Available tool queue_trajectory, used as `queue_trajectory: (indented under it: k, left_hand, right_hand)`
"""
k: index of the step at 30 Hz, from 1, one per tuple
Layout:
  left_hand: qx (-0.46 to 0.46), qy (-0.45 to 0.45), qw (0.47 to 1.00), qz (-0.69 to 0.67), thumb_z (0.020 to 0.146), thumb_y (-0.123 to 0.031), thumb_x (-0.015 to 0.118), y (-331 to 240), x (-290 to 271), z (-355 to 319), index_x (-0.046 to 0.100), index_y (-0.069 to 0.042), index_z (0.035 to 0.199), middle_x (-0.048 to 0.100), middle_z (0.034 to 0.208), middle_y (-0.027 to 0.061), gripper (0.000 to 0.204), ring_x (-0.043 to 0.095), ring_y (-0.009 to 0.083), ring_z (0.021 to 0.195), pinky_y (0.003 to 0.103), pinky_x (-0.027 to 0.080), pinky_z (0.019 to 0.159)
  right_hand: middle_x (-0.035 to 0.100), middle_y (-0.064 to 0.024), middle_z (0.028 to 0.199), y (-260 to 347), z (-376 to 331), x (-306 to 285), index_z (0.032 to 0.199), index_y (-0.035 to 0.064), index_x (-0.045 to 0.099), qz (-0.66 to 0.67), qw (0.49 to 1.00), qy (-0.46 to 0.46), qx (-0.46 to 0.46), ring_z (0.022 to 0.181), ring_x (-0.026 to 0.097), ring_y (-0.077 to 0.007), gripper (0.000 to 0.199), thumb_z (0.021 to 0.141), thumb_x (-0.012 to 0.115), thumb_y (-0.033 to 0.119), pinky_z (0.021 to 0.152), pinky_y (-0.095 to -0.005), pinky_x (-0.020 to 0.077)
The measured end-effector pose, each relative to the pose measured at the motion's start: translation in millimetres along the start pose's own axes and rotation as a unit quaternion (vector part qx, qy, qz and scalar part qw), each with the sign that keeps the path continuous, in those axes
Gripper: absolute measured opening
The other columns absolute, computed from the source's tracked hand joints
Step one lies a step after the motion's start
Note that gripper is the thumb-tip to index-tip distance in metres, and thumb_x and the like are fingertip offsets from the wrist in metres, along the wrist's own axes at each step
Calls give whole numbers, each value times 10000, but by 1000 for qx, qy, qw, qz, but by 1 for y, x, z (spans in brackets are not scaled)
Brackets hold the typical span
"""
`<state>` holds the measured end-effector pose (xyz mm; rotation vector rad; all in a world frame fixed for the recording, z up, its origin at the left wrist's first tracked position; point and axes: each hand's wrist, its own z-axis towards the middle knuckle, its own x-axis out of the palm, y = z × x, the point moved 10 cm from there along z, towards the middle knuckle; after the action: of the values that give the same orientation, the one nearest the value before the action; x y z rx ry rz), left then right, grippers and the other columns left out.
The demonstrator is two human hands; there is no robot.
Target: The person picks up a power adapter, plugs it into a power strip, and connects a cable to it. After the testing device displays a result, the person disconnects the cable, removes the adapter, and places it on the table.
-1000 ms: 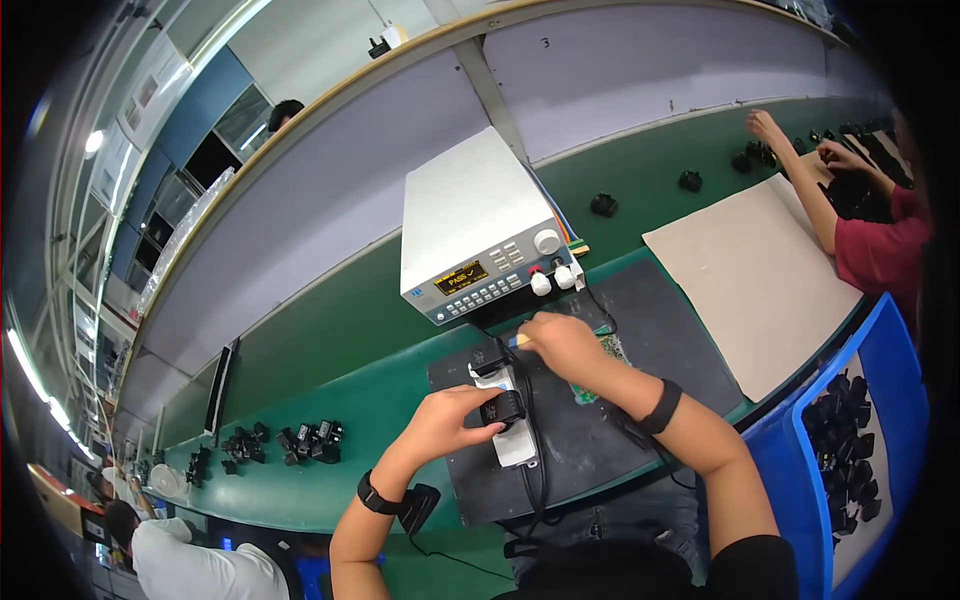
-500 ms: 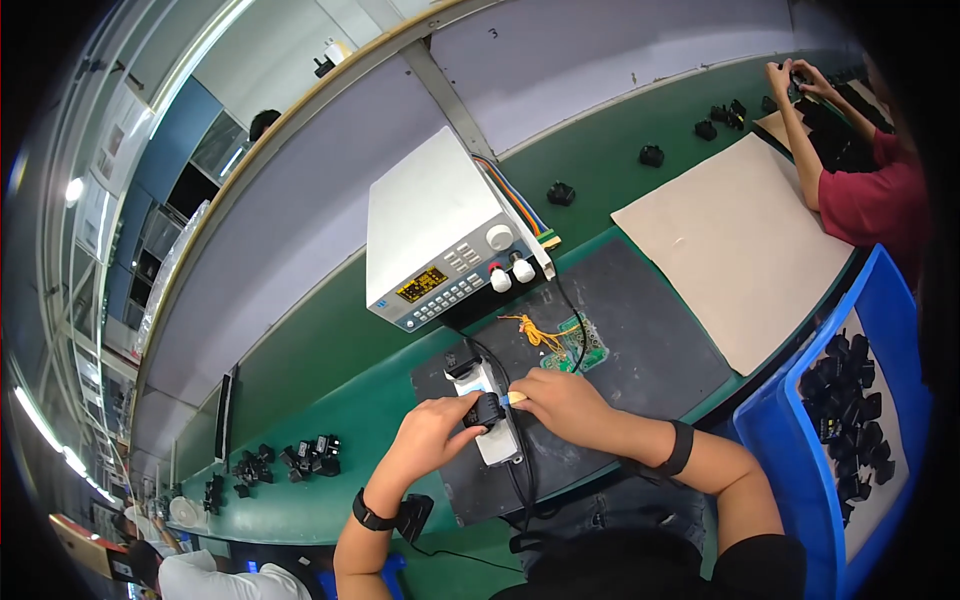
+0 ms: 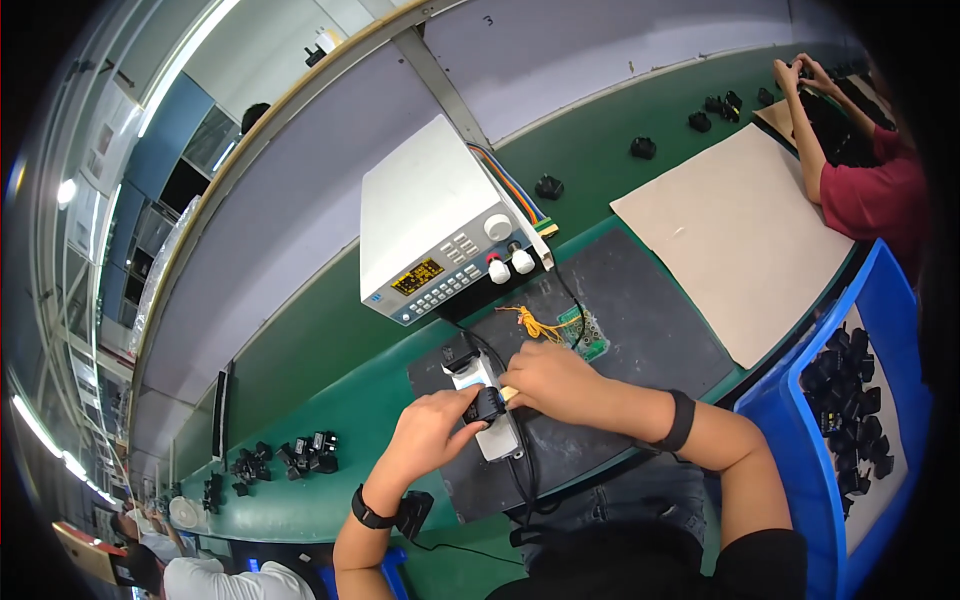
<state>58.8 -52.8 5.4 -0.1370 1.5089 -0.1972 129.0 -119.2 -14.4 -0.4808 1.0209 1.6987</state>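
My left hand (image 3: 432, 428) is closed around a black plug-in power adapter (image 3: 484, 406), which sits on a white power strip (image 3: 499, 444). At the adapter's right side, my right hand (image 3: 552, 384) pinches a small pale-yellow connector (image 3: 508, 394) with a bit of blue on it. The connector's tip meets the adapter; whether it is inside cannot be seen. Another black plug (image 3: 459, 354) is at the strip's far end. Black cables run beside the strip over a dark mat (image 3: 650, 300). Beyond my right hand lies a green circuit board (image 3: 590, 340) with a yellow wire bundle (image 3: 535, 323).
A white bench instrument (image 3: 430, 215) with a lit display stands behind the strip. Black adapters (image 3: 310, 454) lie in clusters at left. Cardboard (image 3: 735, 240) covers the bench at right, near a blue bin (image 3: 775, 425) of adapters. A co-worker's hands (image 3: 803, 72) work at far right.
The view has shifted slightly. Both hands keep their places at the adapter and connector, with the right fingers shifted a little.
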Motion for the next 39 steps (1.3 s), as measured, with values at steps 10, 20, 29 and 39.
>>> queue_trajectory:
  k: [10, 20, 29, 39]
  left_hand:
    - [-52, -99, 984, 138, 707, -353, 737, 59, -21, 41, 593, -40, 1100, 656, 946, 131, 523, 619, 314, 866, 383, 489, 739]
    - [-220, -161, 954, 124, 602, -355, 764, 102, -92, -42, 641, -60, 819, 637, 721, 127, 386, 629, 308, 694, 384, 495, 616]
    - [-482, -37, 838, 253, 550, -365, 788, 294, 0, -190, 643, -61, 810, 666, 815, 125, 425, 628, 300, 858, 419, 465, 781]
    - [-428, -142, 843, 292, 584, -335, 807, 261, -28, -219, 556, -61, 1172, 567, 1217, 131, 696, 542, 297, 1054, 408, 410, 880]
  right_hand:
    - [600, -81, 529, 26, -75, 52, 1230, -114, 492, -142, 952, 258, 85, 464, 602, -219, 690, 812, 610, 422, 426, -351, 440]
    - [664, -110, 714, -6, -77, 10, 1125, 115, 657, 157, 955, 246, 60, 518, 611, -198, 427, 871, 577, 448, 513, -324, 480]
    - [444, -113, 1348, -300, 85, -59, 1334, 197, 468, -228, 911, 67, 336, 1195, 472, -316, 665, 716, 672, 61, 923, -445, 443]
    - [528, -90, 1282, -354, 97, -12, 1216, 160, 564, -238, 880, 140, 385, 1167, 513, -328, 650, 630, 807, 308, 937, -458, 446]
